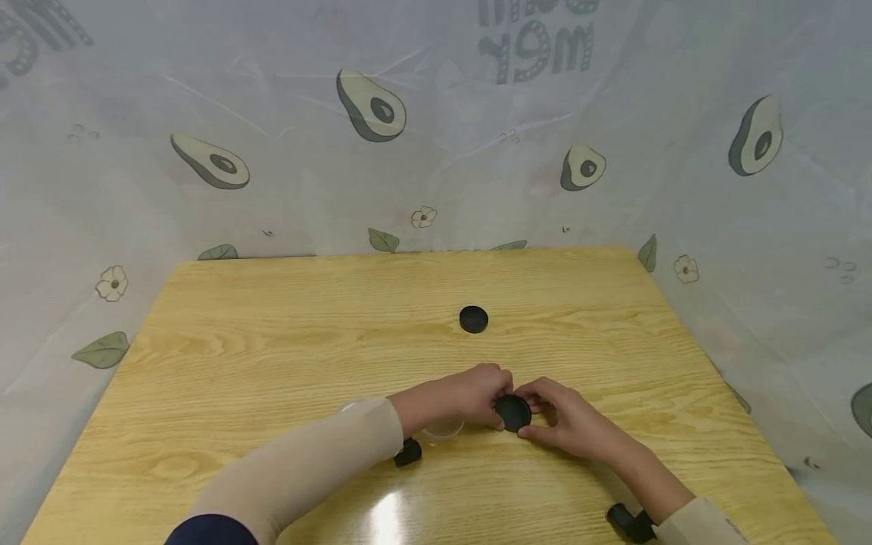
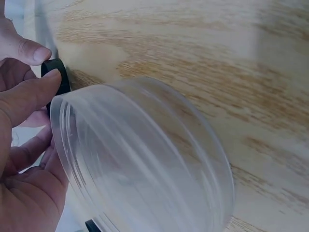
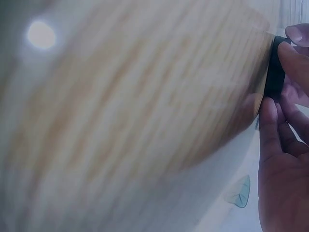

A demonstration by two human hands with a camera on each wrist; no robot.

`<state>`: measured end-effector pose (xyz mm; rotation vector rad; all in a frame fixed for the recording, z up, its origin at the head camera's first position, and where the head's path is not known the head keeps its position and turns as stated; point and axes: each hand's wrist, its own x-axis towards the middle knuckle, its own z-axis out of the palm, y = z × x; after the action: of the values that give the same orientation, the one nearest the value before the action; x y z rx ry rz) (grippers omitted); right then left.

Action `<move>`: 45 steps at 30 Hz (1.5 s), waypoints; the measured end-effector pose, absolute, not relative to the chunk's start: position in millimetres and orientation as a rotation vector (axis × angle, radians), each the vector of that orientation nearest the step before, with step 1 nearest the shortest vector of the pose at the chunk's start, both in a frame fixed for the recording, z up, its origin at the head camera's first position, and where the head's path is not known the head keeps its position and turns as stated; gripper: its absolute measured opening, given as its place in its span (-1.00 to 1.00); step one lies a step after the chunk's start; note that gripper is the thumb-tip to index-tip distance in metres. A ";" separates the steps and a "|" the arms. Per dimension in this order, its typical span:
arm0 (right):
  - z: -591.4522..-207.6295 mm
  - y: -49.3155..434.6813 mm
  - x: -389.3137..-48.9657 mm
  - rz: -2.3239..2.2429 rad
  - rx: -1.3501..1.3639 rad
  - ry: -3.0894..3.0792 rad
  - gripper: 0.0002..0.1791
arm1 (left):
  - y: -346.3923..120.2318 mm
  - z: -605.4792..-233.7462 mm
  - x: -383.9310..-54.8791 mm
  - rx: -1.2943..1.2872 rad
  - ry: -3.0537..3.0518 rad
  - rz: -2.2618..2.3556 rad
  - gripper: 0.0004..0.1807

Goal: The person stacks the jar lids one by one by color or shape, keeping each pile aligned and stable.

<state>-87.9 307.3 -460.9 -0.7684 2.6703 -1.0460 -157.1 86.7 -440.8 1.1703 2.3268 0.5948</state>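
Both hands meet at a shallow black round lid (image 1: pixel 513 413) low over the wooden table, right of its middle. At its left edge, the left hand (image 1: pixel 480 393) pinches it with thumb and curled fingers. The right hand (image 1: pixel 568 418) holds the opposite edge, thumb at the near side and fingers at the far side. In the left wrist view, a clear plastic jar (image 2: pixel 145 159) lies close beside the left hand; the forearm mostly hides it in the head view. The lid's dark rim (image 3: pixel 275 70) shows between the fingers in the right wrist view.
A second black round lid (image 1: pixel 473 319) lies farther back on the table (image 1: pixel 272 325). A pale curtain printed with avocados (image 1: pixel 371 106) hangs behind and at both sides. Black wrist-camera mounts (image 1: pixel 630 522) stick out from the sleeves near the tabletop.
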 end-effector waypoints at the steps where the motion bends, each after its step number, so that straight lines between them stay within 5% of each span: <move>1: -460.9 307.6 -88.0 -1.046 -0.767 2.671 -0.47 | 87.4 -440.5 -157.6 1.167 2.328 0.591 -0.58; 20: -457.0 307.7 -85.7 -1.054 -0.738 2.649 -0.42 | 85.0 -436.0 -158.0 1.122 2.310 0.570 -0.55; 31: -442.3 307.8 -107.0 -1.128 -0.799 2.768 -0.61 | 69.2 -424.7 -180.0 1.083 2.331 0.774 -0.48; 45: -434.6 292.1 -166.1 -1.142 -0.681 2.740 -0.31 | 38.1 -416.3 -227.0 0.793 2.484 0.978 -0.29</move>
<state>-166.1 292.1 -434.6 -0.6806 2.7397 -1.1420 -227.0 38.1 -416.3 0.7935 2.4839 0.9781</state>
